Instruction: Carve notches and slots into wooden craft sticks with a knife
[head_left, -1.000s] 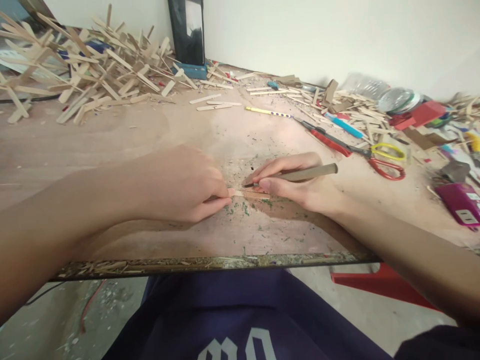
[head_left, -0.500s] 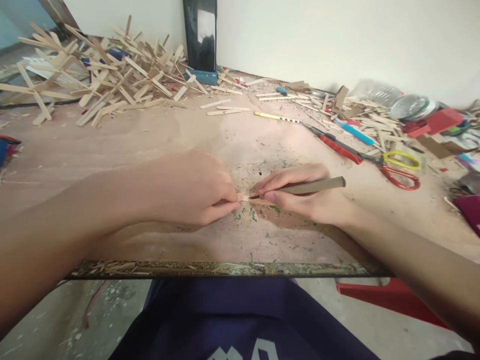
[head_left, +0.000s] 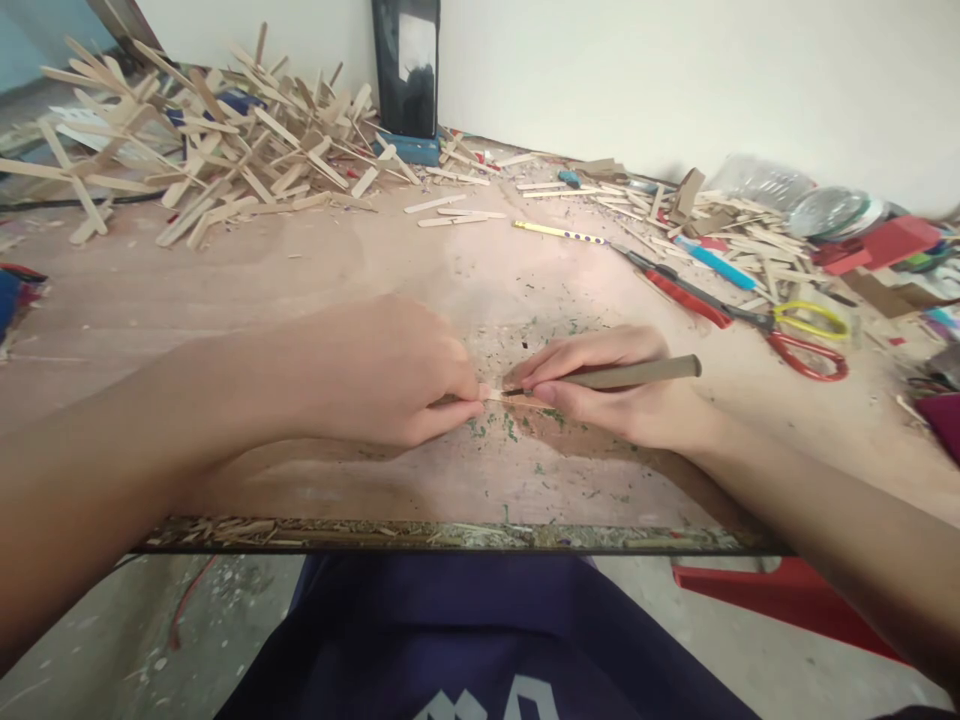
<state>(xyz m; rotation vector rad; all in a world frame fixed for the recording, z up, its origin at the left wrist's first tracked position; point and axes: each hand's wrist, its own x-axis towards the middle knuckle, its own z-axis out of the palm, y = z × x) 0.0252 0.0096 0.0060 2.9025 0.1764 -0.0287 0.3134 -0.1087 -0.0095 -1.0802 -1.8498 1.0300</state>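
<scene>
My left hand (head_left: 390, 372) is closed, its fingertips pinching one end of a small flat wooden stick (head_left: 496, 396) that lies on the wooden tabletop (head_left: 300, 280). My right hand (head_left: 611, 395) is closed around a grey-brown craft knife (head_left: 637, 373), held like a pen. The knife's tip rests on the stick, right beside my left fingertips. Green and brown shavings lie scattered around the stick.
A big heap of wooden sticks (head_left: 202, 150) fills the far left. A dark upright phone (head_left: 407, 65) stands against the wall. Red-handled pliers (head_left: 679, 290), red and yellow scissors (head_left: 806, 345), a pencil (head_left: 559, 233) and mixed clutter lie to the right. The table's front edge (head_left: 450, 537) is close.
The view has shifted slightly, and my right hand has drawn the knife tip a little closer to my left fingertips along the stick.
</scene>
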